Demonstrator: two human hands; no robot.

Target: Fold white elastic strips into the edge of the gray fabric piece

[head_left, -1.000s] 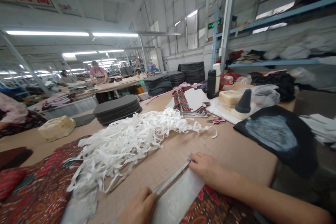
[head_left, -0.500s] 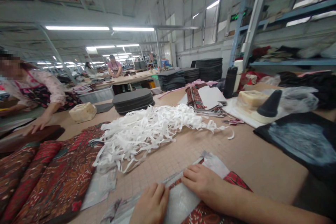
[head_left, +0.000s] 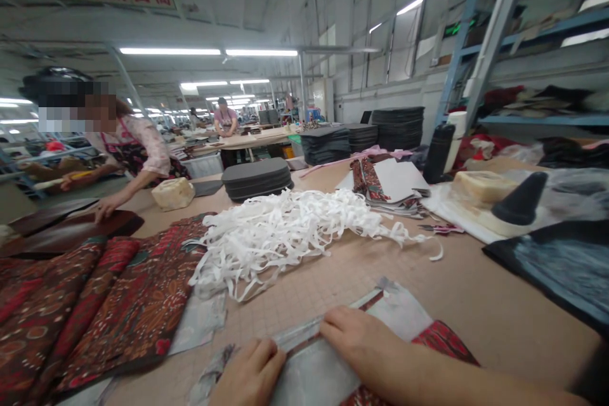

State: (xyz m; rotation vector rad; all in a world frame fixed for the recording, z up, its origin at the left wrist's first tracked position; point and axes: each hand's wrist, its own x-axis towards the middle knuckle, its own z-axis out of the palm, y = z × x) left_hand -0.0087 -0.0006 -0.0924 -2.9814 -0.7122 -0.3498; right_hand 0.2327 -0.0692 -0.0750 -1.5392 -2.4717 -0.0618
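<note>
"Grey-white backing, I see, from the head view. Where is it?"

"At the near side of the table, running out of the bottom of the view. Red-brown patterned cloth shows along its right side, and a narrow brown line runs just inside its far edge."

"And the hands?"

"Both are on that far edge. The left hand has its fingers close together and bent over it; the right hand lies farther along to the right, fingers curled, a small gap between the two. Whether they pinch the edge or only press it, I cannot tell."

"What lies just beyond?"

"A loose heap of white strips, with a stack of dark rounded sheets behind it."

"To the left?"

"Folded patterned fabric, and past that a yellowish block. A co-worker in a flowered sleeve has a hand on a dark brown panel."

"And the right?"

"Pink-handled scissors, near a pile of pale sheets; farther right, a black cone stands tilted in the view."
</note>
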